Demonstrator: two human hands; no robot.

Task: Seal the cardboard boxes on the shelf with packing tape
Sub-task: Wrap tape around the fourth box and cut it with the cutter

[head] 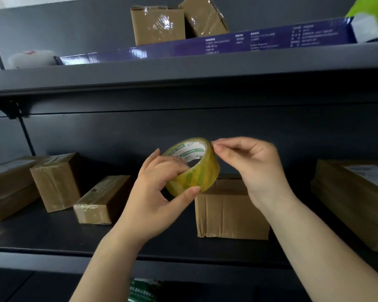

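Left hand around "LONG TAPE" roll

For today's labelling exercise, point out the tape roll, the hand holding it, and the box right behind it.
tape roll (194,177), head view, outer yellow band.
left hand (153,205), head view, back of hand.
box (231,212), head view, front face.

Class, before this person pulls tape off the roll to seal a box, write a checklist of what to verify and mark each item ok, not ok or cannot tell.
1. Yellowish clear packing tape roll held firmly: left hand grips it, ok.
2. Tape end found: right hand pinches at the roll's top edge, end itself cannot tell.
3. Plain brown cardboard box directly behind the roll within reach: ok.
4. That box's flaps closed: top hidden, cannot tell.
5. Cutter at hand: none visible, not ok.
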